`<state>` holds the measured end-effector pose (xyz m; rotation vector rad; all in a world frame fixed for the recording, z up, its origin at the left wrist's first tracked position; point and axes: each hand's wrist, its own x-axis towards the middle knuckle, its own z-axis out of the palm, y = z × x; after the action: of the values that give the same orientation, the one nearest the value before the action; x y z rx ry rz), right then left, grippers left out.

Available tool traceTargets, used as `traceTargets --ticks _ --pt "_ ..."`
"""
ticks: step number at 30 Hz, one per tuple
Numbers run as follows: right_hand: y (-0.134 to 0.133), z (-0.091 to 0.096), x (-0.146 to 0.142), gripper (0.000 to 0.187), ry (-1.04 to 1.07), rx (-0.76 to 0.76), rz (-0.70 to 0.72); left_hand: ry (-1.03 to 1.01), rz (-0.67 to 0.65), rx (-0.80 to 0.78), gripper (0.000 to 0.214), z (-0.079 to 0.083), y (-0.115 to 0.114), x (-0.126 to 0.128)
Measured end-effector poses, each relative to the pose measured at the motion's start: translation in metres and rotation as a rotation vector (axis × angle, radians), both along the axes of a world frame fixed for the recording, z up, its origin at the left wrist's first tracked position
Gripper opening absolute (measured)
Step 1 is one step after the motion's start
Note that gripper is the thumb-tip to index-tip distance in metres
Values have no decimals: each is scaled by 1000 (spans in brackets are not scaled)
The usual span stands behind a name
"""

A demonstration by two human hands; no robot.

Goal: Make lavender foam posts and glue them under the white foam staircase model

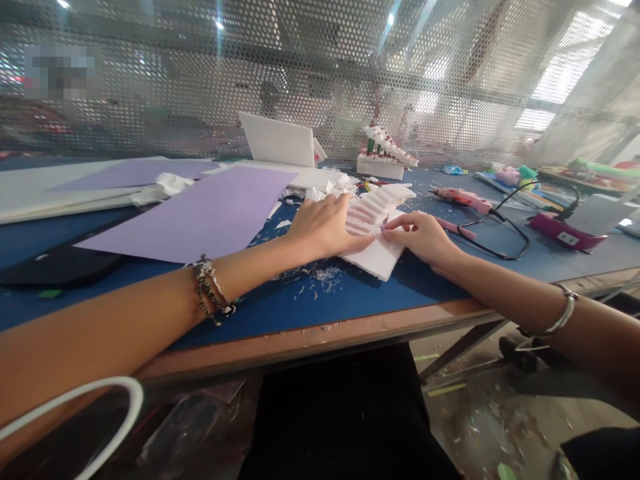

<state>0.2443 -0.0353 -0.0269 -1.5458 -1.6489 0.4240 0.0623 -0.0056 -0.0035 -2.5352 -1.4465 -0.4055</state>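
A ridged white piece (377,205), its surface stepped in strips, stands at a tilt above a flat white slab (377,259) on the blue worktop (295,320), between the person's two hands. The left hand (325,230) lies along the piece's left side, its fingers spread and its thumb set apart toward the front; how firmly they press cannot be told. The right hand (420,237) is at the right edge, thumb and forefinger brought close together; whether they pinch something small there cannot be told. The strips look thin and light, so a hard squeeze from the left hand could dent or snap one, and an uneven push from the two sides could skew the piece on the slab. White crumbs (323,277) lie near the slab and, if caught beneath it, could keep it from sitting flat. Just beyond the right hand, a black cable (525,233) loops near a pink tool (463,199); a sleeveless forearm swinging outward could snag it and drag the tool. As for writing, no brand or label can be read: the purple socket block (565,233) shows only a pale panel with dark marks, and the purple sheet (195,213) looks plain.
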Motion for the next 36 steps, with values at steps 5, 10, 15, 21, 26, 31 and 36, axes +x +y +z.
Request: traceTargets --ticks 5,10,15,21,26,31,36 --pt "4 -2 2 23 -9 -19 0 23 2 16 85 -1 -1 0" --pt "5 -2 4 23 -13 -21 4 30 14 13 86 -2 1 -1" --pt "5 -1 4 20 23 -46 14 34 7 7 85 -2 1 -1" --pt "6 -2 5 20 86 -61 49 39 9 -7 81 -2 1 0" --pt "8 -2 5 22 158 -87 70 38 0 -14 82 -2 2 0" --pt "9 -2 7 19 86 -76 59 42 -10 -4 84 -2 1 0" --pt "9 -1 10 19 47 -69 73 44 15 -11 84 -2 -1 0"
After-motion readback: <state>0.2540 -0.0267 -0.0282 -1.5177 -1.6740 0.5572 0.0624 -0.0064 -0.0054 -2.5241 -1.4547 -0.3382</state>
